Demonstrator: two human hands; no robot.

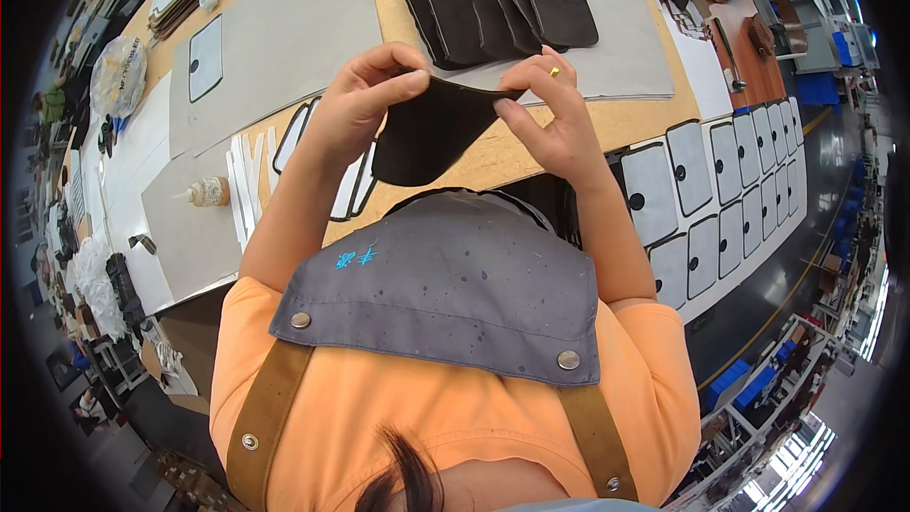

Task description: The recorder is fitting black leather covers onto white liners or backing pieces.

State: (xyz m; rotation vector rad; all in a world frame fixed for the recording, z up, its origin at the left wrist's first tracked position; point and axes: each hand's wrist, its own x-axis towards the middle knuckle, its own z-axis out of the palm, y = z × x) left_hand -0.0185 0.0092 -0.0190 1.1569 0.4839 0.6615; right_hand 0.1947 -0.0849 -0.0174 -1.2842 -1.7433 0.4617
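Black piece is pinched up top by left hand and right hand. Dark pile is kinda fanned beyond.

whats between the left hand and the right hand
In the head view, a black piece spans the gap between the left hand and the right hand; each pinches it near its top edge.
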